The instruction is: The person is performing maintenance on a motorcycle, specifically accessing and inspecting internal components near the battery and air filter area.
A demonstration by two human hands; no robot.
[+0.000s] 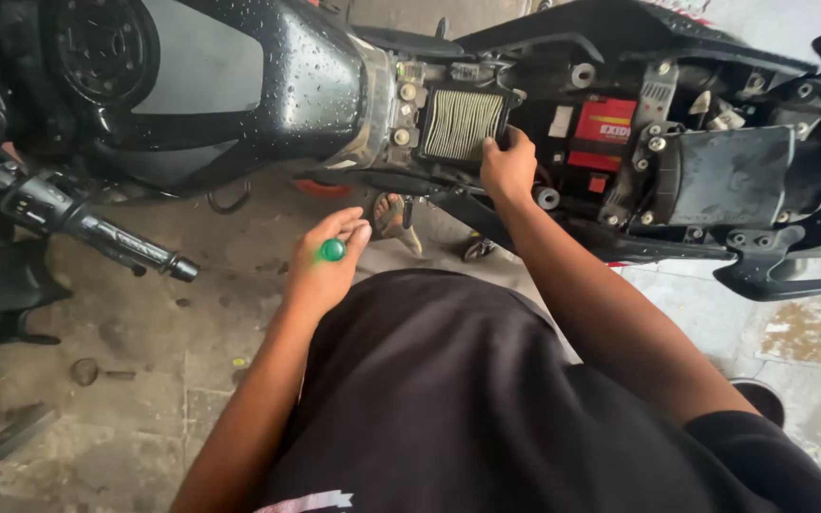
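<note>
A black motorcycle (268, 85) stands before me with its seat off, and water drops dot its tank. Under the seat area sits a pleated air filter (463, 122) in a black frame. My right hand (508, 166) grips the filter's lower right corner. My left hand (327, 261) is held lower, over the floor, closed around a tool with a green handle (333, 250); only the round handle end shows. A red battery (602, 131) sits right of the filter.
The handlebar grip (121, 244) juts out at the left. The tail frame (734, 176) with bolts and wiring lies to the right. A foot in a sandal (393, 218) shows beneath the bike. The concrete floor (135, 380) is stained.
</note>
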